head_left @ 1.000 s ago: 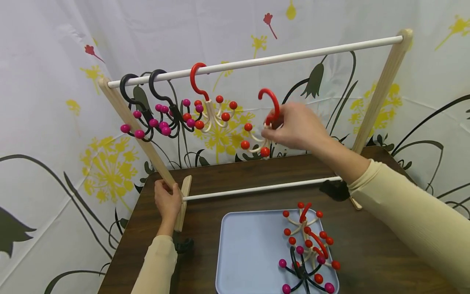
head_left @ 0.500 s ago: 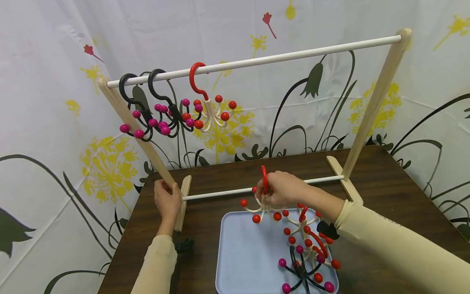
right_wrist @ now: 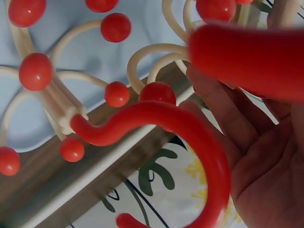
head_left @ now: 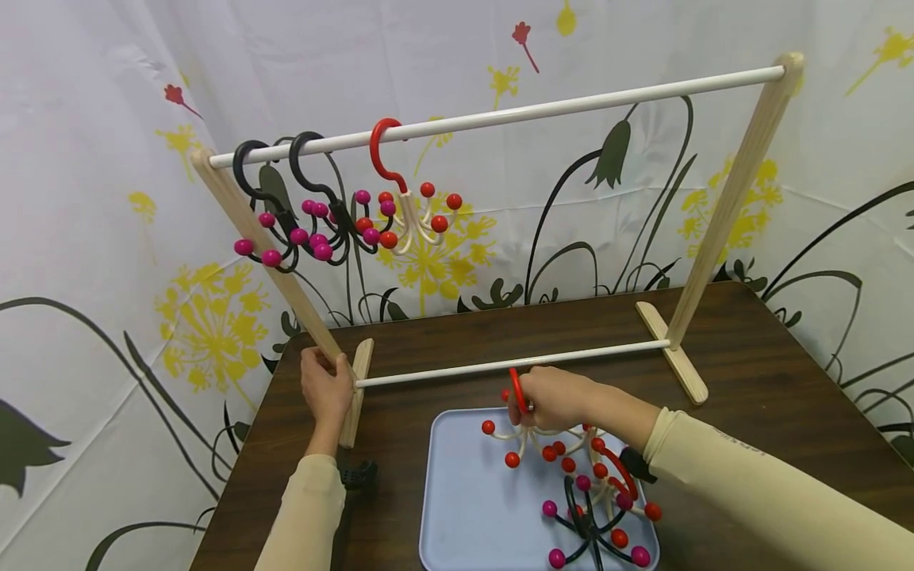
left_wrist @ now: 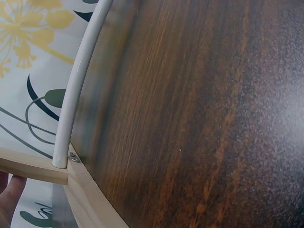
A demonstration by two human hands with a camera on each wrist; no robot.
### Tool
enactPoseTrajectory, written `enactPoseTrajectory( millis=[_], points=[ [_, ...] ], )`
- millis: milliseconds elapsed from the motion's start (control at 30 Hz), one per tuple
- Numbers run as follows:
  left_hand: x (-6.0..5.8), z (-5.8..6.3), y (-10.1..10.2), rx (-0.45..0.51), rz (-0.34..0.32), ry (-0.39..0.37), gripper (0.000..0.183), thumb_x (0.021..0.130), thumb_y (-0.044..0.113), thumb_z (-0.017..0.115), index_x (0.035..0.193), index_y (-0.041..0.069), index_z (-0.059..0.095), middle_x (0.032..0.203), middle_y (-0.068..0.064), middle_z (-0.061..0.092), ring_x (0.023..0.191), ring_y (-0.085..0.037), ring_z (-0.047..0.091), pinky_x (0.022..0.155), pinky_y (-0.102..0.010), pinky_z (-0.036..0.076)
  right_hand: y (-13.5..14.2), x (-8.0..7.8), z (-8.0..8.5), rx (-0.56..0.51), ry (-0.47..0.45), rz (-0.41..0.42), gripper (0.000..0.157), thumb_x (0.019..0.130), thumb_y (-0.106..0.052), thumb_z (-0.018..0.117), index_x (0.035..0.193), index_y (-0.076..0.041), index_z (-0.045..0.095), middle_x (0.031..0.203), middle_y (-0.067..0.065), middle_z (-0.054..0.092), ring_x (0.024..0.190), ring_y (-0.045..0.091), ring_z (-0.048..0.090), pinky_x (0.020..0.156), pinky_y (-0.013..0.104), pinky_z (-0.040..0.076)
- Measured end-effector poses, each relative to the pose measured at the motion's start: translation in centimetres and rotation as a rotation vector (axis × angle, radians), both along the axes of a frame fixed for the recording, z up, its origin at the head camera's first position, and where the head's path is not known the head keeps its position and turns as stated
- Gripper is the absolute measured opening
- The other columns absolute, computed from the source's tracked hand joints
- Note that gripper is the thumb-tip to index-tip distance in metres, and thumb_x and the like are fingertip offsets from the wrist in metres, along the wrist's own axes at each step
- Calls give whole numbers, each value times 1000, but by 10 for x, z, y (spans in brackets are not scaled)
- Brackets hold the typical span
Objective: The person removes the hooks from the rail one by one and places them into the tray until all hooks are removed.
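Right hand [head_left: 560, 399]: While it shows at the twelve-o'clock rim of the tray [head_left: 464, 507], its grip pinches the red-hooked octopus hanger [head_left: 520, 396] near the hook's base, likely leaving the curve free.
Hanger axis: roughly upright, hook toward twelve, ball-tipped arms splaying below.
Left hand [head_left: 328, 388]: grip round the rack's left post [head_left: 303, 309], ten o'clock from the tray, presumably steadying.

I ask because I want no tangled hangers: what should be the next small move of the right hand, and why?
Probably shift the right hand slightly left before releasing: the red-hooked hanger it holds sits close to the other hangers at the right of the tray, whose left side looks bare.
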State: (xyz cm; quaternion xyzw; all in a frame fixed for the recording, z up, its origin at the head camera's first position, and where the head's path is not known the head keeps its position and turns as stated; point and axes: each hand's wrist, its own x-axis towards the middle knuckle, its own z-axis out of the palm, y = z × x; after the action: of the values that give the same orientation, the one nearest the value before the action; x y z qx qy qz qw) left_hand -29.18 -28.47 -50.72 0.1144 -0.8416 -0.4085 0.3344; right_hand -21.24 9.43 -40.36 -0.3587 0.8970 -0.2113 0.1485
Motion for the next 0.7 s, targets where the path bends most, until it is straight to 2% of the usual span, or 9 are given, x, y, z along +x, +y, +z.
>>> enactPoseTrajectory(
  millis=[233, 367, 567, 700],
  points=[
    [-1, -1, -1, 10, 8, -1, 29, 92, 11, 62, 115, 0, 48, 97, -17, 51, 87, -34, 52, 76, -45, 37, 1, 4, -9, 64, -35, -40, 16, 84, -6, 72, 88, -21, 73, 83, -9, 62, 76, 13, 54, 71, 31, 49],
    [-1, -2, -1, 9, 1, -1, 28, 93, 12, 62, 115, 1, 48, 98, -17, 51, 88, -33, 52, 77, -46, 37, 1, 6, -10, 117, -32, -57, 12, 84, -9, 74, 92, -18, 73, 83, -6, 63, 77, 14, 55, 73, 33, 51],
    [-1, -2, -1, 14, 9, 1, 28, 92, 10, 62, 114, 0, 48, 99, -18, 52, 89, -33, 52, 76, -44, 36, 6, 8, -9, 191, 24, -64, 15, 83, -15, 77, 97, -12, 72, 88, -2, 66, 84, 15, 59, 82, 36, 52],
    [0, -1, 0, 16, -3, -3, 28, 92, 11, 62, 114, 0, 48, 101, -18, 52, 89, -33, 52, 76, -43, 36, 11, 10, -4, 251, -3, -82, 12, 85, -19, 76, 95, -15, 72, 83, -6, 65, 78, 14, 58, 77, 35, 52]
  ],
)
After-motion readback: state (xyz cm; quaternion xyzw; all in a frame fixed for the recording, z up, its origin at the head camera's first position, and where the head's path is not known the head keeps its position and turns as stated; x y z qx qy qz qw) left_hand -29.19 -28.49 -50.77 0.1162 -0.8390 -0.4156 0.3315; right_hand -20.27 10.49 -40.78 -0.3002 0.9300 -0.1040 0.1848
